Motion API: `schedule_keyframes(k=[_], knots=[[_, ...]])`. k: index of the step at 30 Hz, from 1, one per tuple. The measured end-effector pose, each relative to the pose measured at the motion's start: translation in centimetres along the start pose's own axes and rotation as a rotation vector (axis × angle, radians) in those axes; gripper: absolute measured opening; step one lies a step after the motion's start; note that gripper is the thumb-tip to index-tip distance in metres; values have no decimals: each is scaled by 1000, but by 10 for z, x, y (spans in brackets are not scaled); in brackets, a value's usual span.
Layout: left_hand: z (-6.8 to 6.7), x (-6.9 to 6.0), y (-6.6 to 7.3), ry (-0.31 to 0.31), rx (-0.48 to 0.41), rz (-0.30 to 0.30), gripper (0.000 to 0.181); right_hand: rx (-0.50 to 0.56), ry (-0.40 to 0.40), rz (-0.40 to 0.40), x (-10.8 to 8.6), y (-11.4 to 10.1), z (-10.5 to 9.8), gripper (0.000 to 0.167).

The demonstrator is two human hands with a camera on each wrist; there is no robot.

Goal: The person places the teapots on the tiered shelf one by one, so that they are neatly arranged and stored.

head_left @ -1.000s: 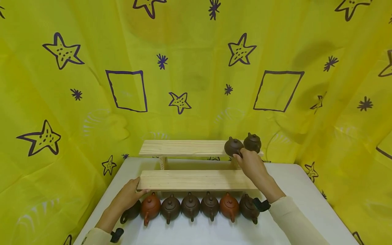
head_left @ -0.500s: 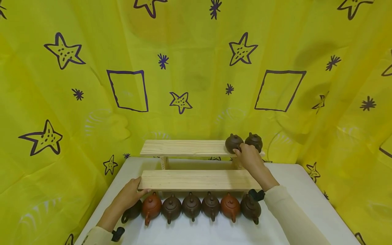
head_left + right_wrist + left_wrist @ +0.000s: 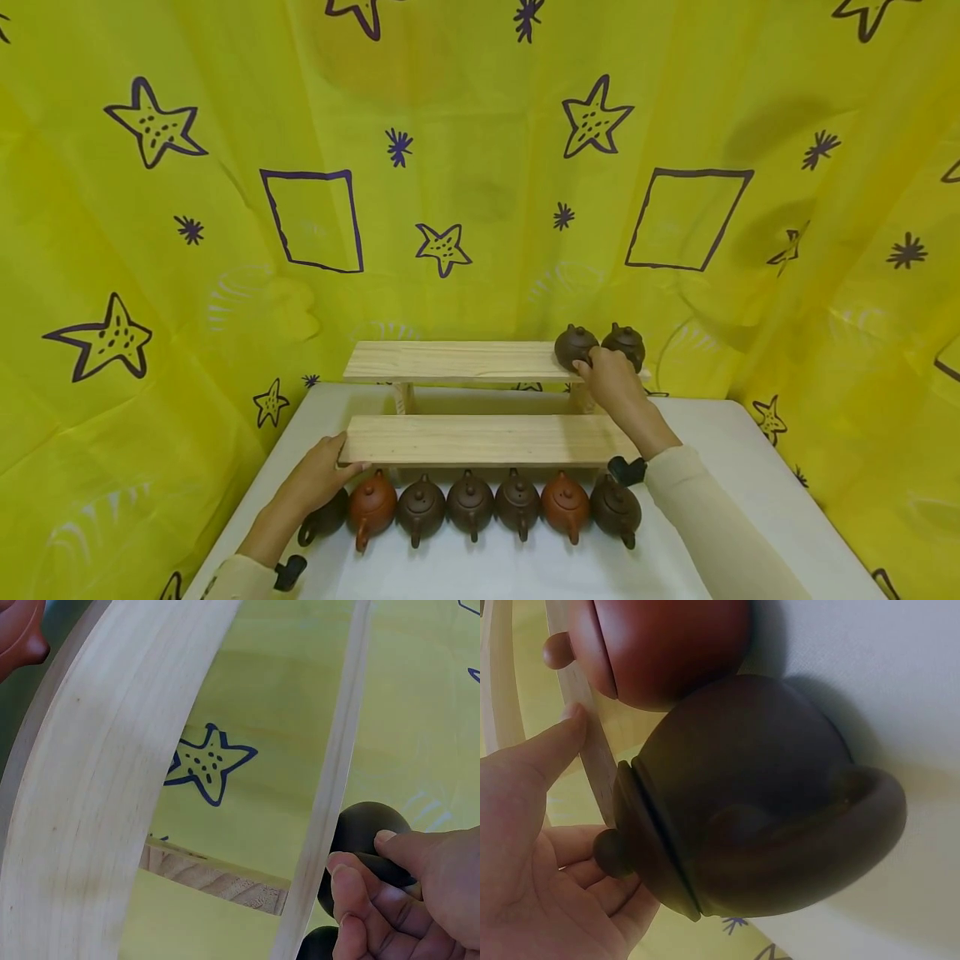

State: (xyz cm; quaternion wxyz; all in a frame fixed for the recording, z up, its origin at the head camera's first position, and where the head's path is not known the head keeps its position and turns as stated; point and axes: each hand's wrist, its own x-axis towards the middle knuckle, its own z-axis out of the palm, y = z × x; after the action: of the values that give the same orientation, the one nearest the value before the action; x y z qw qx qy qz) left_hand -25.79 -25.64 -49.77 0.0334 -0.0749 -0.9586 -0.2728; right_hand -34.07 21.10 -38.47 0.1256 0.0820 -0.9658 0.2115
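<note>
On the right part of the wooden rack's upper shelf, my right hand pinches the handle of a dark brown teapot. The right wrist view shows thumb and fingers closed on that handle, the pot's dark body partly hidden behind the shelf edge. A second dark teapot stands just to its right, partly covered by the hand. My left hand holds the left end of the lower shelf, thumb at its front edge. Beneath that hand sits another dark teapot, close to the palm.
In front of the rack, several teapots line up on the white table, handles toward me. Two are reddish, one at left and one at right; the others are dark. A yellow patterned curtain surrounds the table.
The right hand has brought its teapot slightly up and back onto the upper shelf, beside the other dark pot. The left hand keeps its place on the lower shelf.
</note>
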Motion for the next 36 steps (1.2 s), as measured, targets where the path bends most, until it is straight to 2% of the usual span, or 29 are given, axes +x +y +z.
schedule_keyframes(k=[6, 14, 28, 36], knots=[[1, 0, -1, 3, 4, 0, 75, -10, -27, 19, 2, -2, -1, 35], [-2, -1, 5, 1, 10, -2, 76, 10, -46, 44, 1, -1, -3, 34], [-1, 1, 1, 4, 11, 0, 77, 25, -34, 48, 2, 2, -3, 33], [-3, 0, 1, 0, 6, 9, 76, 79, -29, 33, -7, 10, -1, 53]])
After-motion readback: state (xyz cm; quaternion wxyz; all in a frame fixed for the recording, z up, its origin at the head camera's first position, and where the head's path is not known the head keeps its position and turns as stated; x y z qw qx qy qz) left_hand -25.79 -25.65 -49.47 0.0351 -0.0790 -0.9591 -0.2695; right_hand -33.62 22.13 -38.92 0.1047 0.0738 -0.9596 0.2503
